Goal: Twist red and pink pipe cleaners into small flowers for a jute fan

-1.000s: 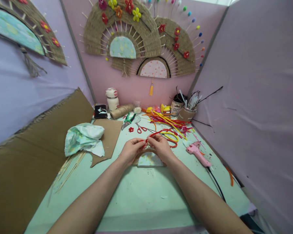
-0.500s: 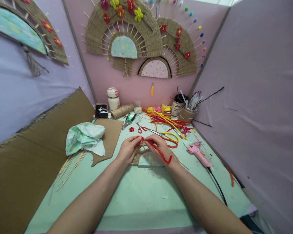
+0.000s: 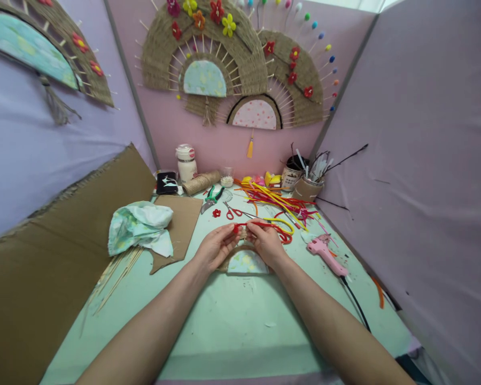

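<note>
Between my two hands runs a red pipe cleaner (image 3: 242, 224). My left hand (image 3: 217, 245) pinches its bunched end, and my right hand (image 3: 265, 240) grips it a short way along, the rest trailing behind the fingers. Under my hands lies a small woven fan with a half-round patterned cloth piece (image 3: 247, 262); its upper part is partly hidden by my fingers. A small red flower (image 3: 216, 213) sits on the table beyond my left hand. Red-handled scissors (image 3: 234, 213) and larger scissors with yellow and red handles (image 3: 282, 221) lie just past my hands.
A pink glue gun (image 3: 326, 256) with a black cord lies at right. Pipe cleaners (image 3: 274, 198) are heaped at the back, near cups of twigs (image 3: 308, 187). Crumpled cloth (image 3: 138, 227), cardboard (image 3: 180, 227) and thin sticks (image 3: 118, 272) occupy the left. Green-handled pruners (image 3: 212, 198) lie behind.
My right hand has shifted slightly right, away from the left. The pipe cleaner's loose end no longer hangs over my right wrist, and more of the cloth half-circle shows.
</note>
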### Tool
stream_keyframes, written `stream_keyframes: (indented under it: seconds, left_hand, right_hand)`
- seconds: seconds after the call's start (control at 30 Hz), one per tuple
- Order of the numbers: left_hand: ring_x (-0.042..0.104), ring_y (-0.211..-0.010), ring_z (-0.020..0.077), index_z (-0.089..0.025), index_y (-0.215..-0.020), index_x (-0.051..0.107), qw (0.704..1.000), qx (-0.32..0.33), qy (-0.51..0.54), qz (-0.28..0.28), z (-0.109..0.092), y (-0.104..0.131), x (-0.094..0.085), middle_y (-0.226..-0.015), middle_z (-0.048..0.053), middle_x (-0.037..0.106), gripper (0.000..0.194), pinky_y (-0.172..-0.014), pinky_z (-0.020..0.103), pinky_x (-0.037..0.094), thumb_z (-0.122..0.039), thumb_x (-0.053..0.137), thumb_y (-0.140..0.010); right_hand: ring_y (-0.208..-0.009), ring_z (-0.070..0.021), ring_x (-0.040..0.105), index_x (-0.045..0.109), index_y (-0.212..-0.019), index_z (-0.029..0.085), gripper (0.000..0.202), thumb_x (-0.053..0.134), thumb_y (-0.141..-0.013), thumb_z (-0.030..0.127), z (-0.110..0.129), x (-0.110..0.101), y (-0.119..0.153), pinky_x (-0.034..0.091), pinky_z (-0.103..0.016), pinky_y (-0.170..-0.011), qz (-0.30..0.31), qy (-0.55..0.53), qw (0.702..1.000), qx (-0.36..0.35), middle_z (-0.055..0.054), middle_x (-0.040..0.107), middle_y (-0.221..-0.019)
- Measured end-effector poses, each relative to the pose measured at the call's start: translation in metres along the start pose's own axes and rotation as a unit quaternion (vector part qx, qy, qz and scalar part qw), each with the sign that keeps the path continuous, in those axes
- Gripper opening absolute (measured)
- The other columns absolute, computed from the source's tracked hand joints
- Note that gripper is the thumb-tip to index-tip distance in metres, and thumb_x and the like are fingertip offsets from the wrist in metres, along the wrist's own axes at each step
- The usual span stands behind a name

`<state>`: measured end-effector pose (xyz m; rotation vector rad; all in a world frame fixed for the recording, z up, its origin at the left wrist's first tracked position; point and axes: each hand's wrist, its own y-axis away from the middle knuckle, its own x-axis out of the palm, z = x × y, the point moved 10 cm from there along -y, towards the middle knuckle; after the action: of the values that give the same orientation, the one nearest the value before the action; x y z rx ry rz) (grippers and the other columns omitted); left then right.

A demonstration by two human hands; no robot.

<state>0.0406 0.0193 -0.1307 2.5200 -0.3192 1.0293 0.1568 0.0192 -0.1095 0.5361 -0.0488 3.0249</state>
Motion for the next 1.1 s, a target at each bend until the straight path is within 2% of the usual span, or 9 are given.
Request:
stream_keyframes:
  seconds: [0.17,0.3,0.37,0.5,0.6,0.77,0.93,1.1]
  left_hand:
    - [0.067,-0.075,0.016,-0.01,-0.089,0.066,0.996,-0.072,-0.029,0.036,0.006,0.008,0.008,-0.081,0.012,0.071,0.027,-0.069,0.024,0.053,-0.034,0.055,-0.084]
    - [0.067,-0.072,0.0136,-0.012,-0.09,0.065,0.99,-0.088,-0.085,0.073,0.013,0.012,0.013,-0.083,0.009,0.071,0.016,-0.066,0.022,0.052,-0.02,0.066,-0.076]
    - [0.066,-0.07,0.0122,-0.013,-0.088,0.065,0.987,-0.083,-0.111,0.081,0.016,0.012,0.014,-0.081,0.007,0.07,0.019,-0.065,0.02,0.051,-0.014,0.07,-0.07]
    - [0.064,-0.068,0.0099,-0.012,-0.081,0.065,0.989,-0.029,-0.133,0.051,0.009,0.009,0.011,-0.078,0.005,0.069,0.018,-0.064,0.019,0.049,-0.012,0.073,-0.065]
    - [0.062,-0.065,0.0102,-0.012,-0.077,0.066,0.985,0.015,-0.171,0.016,0.001,0.007,0.007,-0.076,0.004,0.068,0.017,-0.064,0.021,0.049,-0.014,0.074,-0.063]
    - [0.056,-0.059,0.0084,-0.014,-0.081,0.066,0.967,0.092,-0.236,0.0,-0.013,0.005,0.005,-0.071,0.001,0.065,0.021,-0.058,0.021,0.044,-0.022,0.072,-0.063]
    - [0.058,-0.067,0.0076,-0.015,-0.083,0.065,0.98,0.128,-0.152,-0.016,-0.026,0.006,0.003,-0.074,-0.001,0.064,0.028,-0.067,0.021,0.045,-0.019,0.076,-0.057]
    - [0.059,-0.071,0.0088,-0.015,-0.082,0.065,0.982,0.137,-0.13,0.012,-0.03,0.007,0.009,-0.078,0.0,0.065,0.026,-0.071,0.022,0.046,-0.024,0.077,-0.06]
  right_hand:
    - [-0.057,-0.0105,0.046,0.054,-0.069,0.019,0.015,0.062,-0.067,0.031,0.007,0.002,0.0,0.042,-0.024,-0.057,0.009,-0.03,0.999,0.008,0.004,0.048,-0.059]
    - [-0.057,-0.0105,0.047,0.053,-0.068,0.019,0.011,0.059,-0.068,0.028,0.008,0.012,0.006,0.042,-0.023,-0.056,0.045,-0.032,0.998,0.029,0.003,0.051,-0.06]
    - [-0.056,-0.0108,0.048,0.054,-0.071,0.02,0.011,0.06,-0.068,0.029,0.005,0.016,0.008,0.043,-0.024,-0.056,0.06,-0.033,0.997,0.047,0.003,0.053,-0.061]
    - [-0.055,-0.0106,0.049,0.056,-0.074,0.02,0.017,0.063,-0.069,0.034,-0.001,0.017,0.008,0.044,-0.025,-0.056,0.069,-0.024,0.995,0.065,0.004,0.053,-0.06]
    - [-0.053,-0.0087,0.046,0.058,-0.077,0.019,0.022,0.067,-0.068,0.037,0.0,0.014,0.004,0.041,-0.022,-0.054,0.058,0.002,0.997,0.045,0.005,0.051,-0.058]
    - [-0.052,-0.0086,0.043,0.062,-0.081,0.016,0.027,0.067,-0.07,0.041,0.005,0.009,0.003,0.035,-0.022,-0.05,0.044,0.085,0.995,-0.002,0.005,0.049,-0.056]
    - [-0.057,-0.0107,0.049,0.064,-0.08,0.017,0.023,0.066,-0.07,0.038,0.014,0.011,0.006,0.039,-0.023,-0.054,0.04,0.107,0.993,-0.036,0.003,0.053,-0.058]
    - [-0.06,-0.011,0.051,0.065,-0.082,0.019,0.02,0.067,-0.07,0.035,0.014,0.017,0.01,0.042,-0.024,-0.057,0.058,0.094,0.993,-0.033,0.002,0.058,-0.064]
